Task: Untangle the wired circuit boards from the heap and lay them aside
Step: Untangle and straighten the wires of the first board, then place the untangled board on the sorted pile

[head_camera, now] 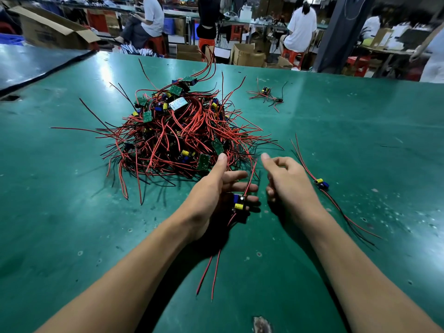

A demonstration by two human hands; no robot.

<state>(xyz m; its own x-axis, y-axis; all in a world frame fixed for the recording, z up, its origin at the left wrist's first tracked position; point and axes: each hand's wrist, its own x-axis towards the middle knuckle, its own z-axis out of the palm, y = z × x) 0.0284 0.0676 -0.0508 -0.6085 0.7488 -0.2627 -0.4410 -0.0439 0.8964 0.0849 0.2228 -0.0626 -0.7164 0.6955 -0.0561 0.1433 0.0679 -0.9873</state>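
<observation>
A heap (177, 133) of small green circuit boards with red and black wires lies in the middle of the green table (72, 200). Just in front of the heap, my left hand (216, 195) holds one wired board (239, 205) with a yellow capacitor and a blue part; its red wires run up toward the heap and hang down below my palm. My right hand (286, 181) hovers beside it, fingers loosely curled, holding nothing. A separated board (321, 184) with long wires lies to the right. Another small wired cluster (266, 93) lies at the far right of the heap.
A second table (28, 63) adjoins at the far left. Beyond the table's far edge stand cardboard boxes (247, 56), red stools and several seated people at benches. A dark pillar (341, 32) rises at the back right.
</observation>
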